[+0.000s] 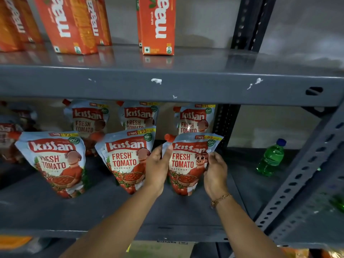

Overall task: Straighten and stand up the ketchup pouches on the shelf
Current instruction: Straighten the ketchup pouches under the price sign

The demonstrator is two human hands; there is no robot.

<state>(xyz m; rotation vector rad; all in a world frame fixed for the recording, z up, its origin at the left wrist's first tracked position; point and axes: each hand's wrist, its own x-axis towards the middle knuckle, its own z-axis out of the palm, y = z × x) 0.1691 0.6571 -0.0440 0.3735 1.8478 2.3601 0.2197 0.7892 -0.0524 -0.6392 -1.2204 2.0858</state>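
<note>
Several Kissan ketchup pouches stand in two rows on the grey middle shelf (pixel 55 211). The front right pouch (pixel 186 162), white and red with a red spout cap, stands upright between my hands. My left hand (pixel 158 168) grips its left edge with the thumb near the cap. My right hand (pixel 216 174), with a bracelet at the wrist, holds its right edge. A front middle pouch (pixel 124 159) and a front left pouch (pixel 54 161) stand upright beside it. Three more pouches (pixel 87 120) stand behind them, partly hidden.
Orange Maaza juice cartons (pixel 158 25) stand on the shelf above. A green plastic bottle (pixel 271 159) with a blue cap stands on the same shelf at the right. A perforated metal upright (pixel 301 174) runs diagonally at the right. Blurred pouches sit at the far left.
</note>
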